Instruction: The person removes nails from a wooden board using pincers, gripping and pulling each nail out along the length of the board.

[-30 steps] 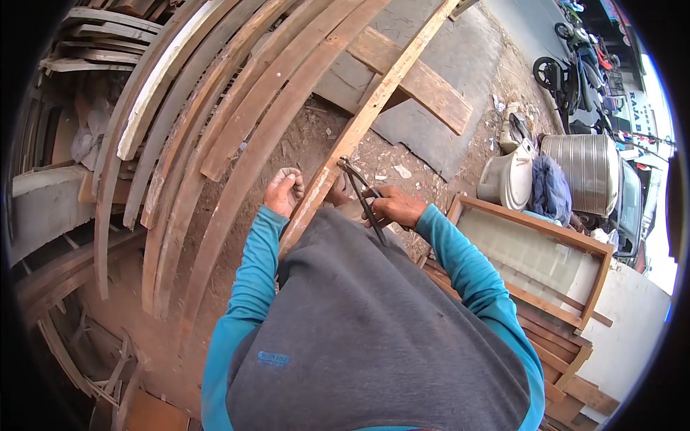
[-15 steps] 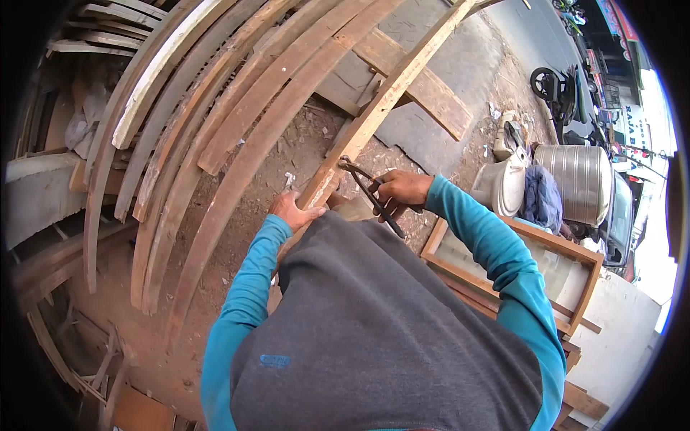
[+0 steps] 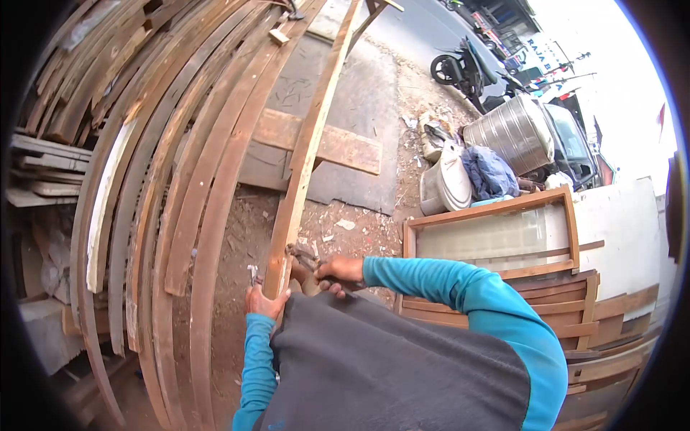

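My left hand [image 3: 266,302] grips the near end of a long wooden beam [image 3: 307,147], fingers wrapped round its edges. In my right hand [image 3: 341,273] is a pair of pincers [image 3: 305,256], fist closed round the handles. Their jaws meet the right side of the beam, a little beyond my left hand. Whatever the jaws bite on is too small to make out. My body hides the beam's near tip.
Long wooden planks [image 3: 215,179] lie side by side on the left. A cross board [image 3: 345,147] sits under the beam. To the right are a framed glass panel [image 3: 489,237], a metal drum [image 3: 510,133], a blue cloth [image 3: 489,172] and a parked motorcycle [image 3: 467,72].
My view has turned, so the beam stands more upright in it. The pincers' handles have swung down and toward me, and my right hand sits lower, closer to my body.
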A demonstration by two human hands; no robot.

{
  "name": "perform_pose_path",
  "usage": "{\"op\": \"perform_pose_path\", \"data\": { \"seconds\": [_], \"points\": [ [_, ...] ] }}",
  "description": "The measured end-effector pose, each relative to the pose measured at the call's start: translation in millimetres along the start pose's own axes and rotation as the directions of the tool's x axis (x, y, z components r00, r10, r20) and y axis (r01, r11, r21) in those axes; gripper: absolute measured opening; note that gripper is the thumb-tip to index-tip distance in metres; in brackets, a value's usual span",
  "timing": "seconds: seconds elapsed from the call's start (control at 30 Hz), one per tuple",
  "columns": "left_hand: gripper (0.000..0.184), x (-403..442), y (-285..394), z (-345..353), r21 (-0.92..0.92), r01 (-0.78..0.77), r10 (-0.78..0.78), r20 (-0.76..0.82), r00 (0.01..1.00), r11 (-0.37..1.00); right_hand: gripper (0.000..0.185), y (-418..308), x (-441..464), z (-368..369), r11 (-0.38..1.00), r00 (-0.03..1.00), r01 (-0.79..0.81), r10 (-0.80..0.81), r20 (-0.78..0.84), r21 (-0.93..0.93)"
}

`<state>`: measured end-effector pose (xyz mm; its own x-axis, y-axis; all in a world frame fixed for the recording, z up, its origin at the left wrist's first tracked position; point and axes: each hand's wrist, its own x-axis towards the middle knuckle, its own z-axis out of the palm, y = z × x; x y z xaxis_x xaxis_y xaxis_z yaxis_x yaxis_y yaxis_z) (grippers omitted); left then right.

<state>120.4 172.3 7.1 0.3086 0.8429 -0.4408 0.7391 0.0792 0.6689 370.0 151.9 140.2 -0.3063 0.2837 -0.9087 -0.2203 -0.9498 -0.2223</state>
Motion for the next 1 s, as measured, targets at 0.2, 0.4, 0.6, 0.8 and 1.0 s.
{"op": "perform_pose_path", "data": {
  "seconds": [0.2,0.4,0.6,0.8,1.0],
  "points": [
    [0.086,3,-13,0,-0.038,-0.014,0.017,0.085,0.996,0.999,0.023,54,32,21,0.947,0.945,0.287,-0.304,-0.122,-0.142],
    [0.076,24,-43,-5,-0.207,0.020,0.031,0.242,0.970,0.978,0.028,69,57,27,0.596,0.774,0.336,-0.616,-0.147,-0.729],
    [0.064,23,-58,9,-0.278,-0.132,0.163,0.091,0.982,0.951,0.033,71,53,17,0.490,0.758,0.348,-0.649,-0.067,-0.799],
    [0.038,19,-5,-1,-0.843,0.032,-0.077,-0.011,0.997,0.537,0.030,76,35,2,0.335,0.803,0.303,-0.594,0.050,-0.892],
    [0.022,38,12,10,-0.960,0.007,-0.071,-0.013,0.997,0.280,0.029,61,9,5,0.243,0.803,0.312,-0.584,0.119,-0.919]
  ]
}}
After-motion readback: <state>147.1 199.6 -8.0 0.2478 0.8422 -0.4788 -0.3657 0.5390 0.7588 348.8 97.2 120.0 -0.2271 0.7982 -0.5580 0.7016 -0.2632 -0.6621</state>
